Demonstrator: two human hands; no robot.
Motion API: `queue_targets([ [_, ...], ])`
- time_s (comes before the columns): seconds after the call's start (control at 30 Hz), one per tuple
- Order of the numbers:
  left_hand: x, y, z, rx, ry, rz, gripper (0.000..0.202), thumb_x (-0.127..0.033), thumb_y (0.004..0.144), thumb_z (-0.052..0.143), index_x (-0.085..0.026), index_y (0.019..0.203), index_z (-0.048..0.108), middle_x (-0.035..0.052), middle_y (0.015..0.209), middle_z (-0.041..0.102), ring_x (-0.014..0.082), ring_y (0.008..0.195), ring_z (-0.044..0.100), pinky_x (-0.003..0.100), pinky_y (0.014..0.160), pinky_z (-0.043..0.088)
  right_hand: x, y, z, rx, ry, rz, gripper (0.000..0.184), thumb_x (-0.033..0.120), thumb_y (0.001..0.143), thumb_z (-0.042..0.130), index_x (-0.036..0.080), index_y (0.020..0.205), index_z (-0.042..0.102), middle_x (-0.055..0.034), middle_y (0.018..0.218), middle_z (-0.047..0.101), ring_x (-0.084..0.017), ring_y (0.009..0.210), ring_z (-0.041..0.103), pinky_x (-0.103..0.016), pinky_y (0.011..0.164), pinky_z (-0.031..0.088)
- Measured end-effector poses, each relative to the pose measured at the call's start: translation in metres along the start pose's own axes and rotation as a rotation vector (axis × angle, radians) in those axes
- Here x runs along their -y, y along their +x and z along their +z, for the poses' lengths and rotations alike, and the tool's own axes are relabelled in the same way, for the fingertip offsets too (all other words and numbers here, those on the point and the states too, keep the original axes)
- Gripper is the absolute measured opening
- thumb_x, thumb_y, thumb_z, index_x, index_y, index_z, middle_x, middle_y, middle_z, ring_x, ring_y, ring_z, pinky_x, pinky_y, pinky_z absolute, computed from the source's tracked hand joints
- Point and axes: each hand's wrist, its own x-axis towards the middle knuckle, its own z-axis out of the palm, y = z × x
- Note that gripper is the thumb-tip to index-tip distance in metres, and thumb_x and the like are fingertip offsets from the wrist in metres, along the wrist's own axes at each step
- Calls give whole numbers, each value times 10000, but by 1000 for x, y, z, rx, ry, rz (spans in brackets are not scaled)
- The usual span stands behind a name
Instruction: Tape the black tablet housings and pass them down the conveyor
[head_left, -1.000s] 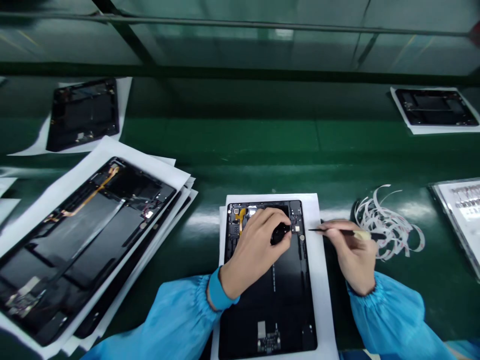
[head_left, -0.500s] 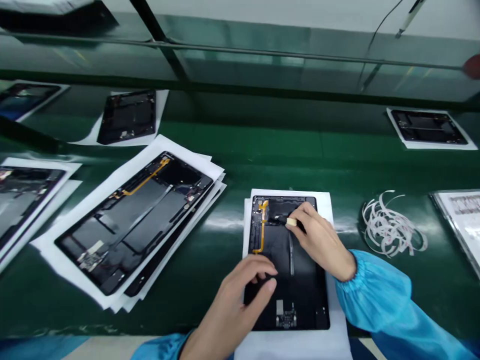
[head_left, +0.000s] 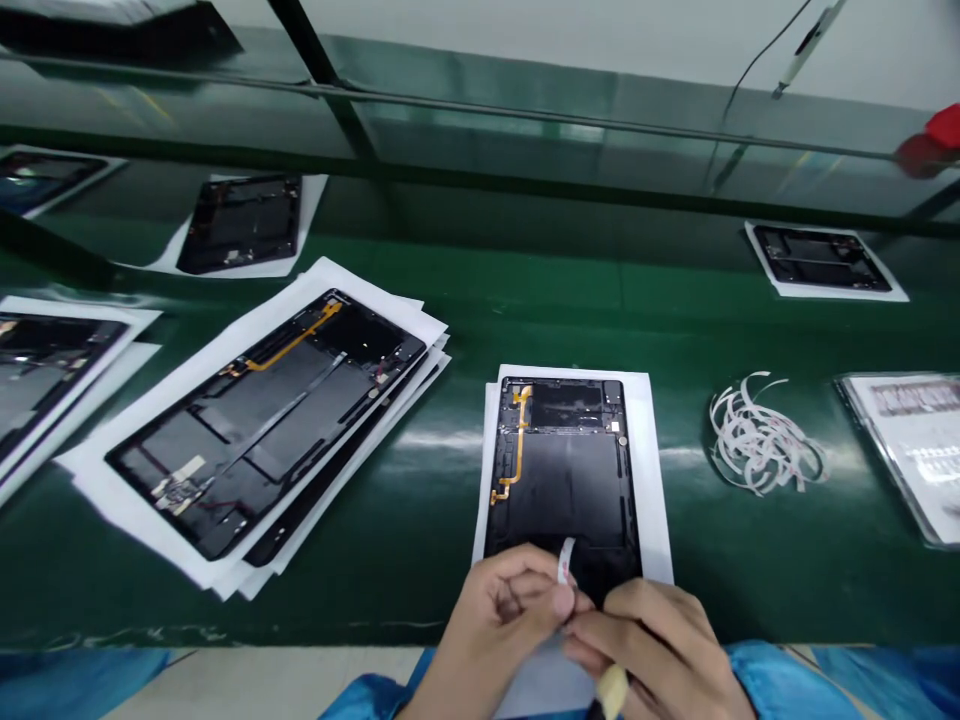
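Observation:
An open tablet body (head_left: 562,470) with an orange flex cable lies on a white sheet (head_left: 654,470) in front of me. My left hand (head_left: 499,625) and my right hand (head_left: 652,645) meet over its near end, both pinched on a small white strip (head_left: 564,563) that sticks up between the fingertips. A pale, tape-wrapped tool end (head_left: 611,692) shows under my right hand, tucked in its fingers.
A stack of open tablets on paper (head_left: 262,420) lies to the left, with more tablets (head_left: 240,220) further left and back. A heap of peeled white strips (head_left: 761,440) sits to the right, beside a laminated sheet (head_left: 911,440). Another tablet (head_left: 821,258) lies far right on the green belt (head_left: 420,510).
Both hands have drawn back from the tablet's upper part to its near end. They now pinch a white strip together. The tablet's top is uncovered.

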Motion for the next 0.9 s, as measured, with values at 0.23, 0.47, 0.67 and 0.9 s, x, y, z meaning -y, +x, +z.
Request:
queue_targets([
  [0.23, -13, -1, 9, -25, 474, 347, 232, -371, 899, 650, -210, 801, 785, 52, 718, 742, 171, 637, 685, 249, 636, 566, -12, 4, -19, 85, -66, -14, 384, 180, 1026, 299, 169, 1113, 673, -52, 839, 728, -132, 658, 696, -231, 607, 574],
  [0.47, -16, -1, 13, 0, 755, 534, 197, -150, 924, 589, -244, 977, 755, 25, 859, 749, 136, 718, 698, 184, 674, 564, -13, -1, -27, 127, -202, -107, 330, 177, 1021, 356, 84, 1230, 594, -57, 801, 706, -161, 657, 684, -288, 604, 570],
  [0.67, -24, -1, 19, 64, 971, 771, 258, -86, 953, 471, -214, 1049, 673, 47, 908, 737, 168, 788, 703, 241, 737, 581, -11, 5, -36, 247, -453, -342, 389, 17, 937, 286, -14, 1071, 650, -107, 701, 672, -189, 539, 617, -326, 476, 466],
  [0.9, -28, 2, 18, 115, 922, 648, 164, -179, 952, 552, -235, 892, 694, -5, 792, 746, 158, 684, 710, 221, 655, 572, -9, 13, -44, 306, -473, -366, 502, 27, 958, 168, 26, 1084, 653, -107, 772, 689, -182, 550, 601, -332, 494, 457],
])
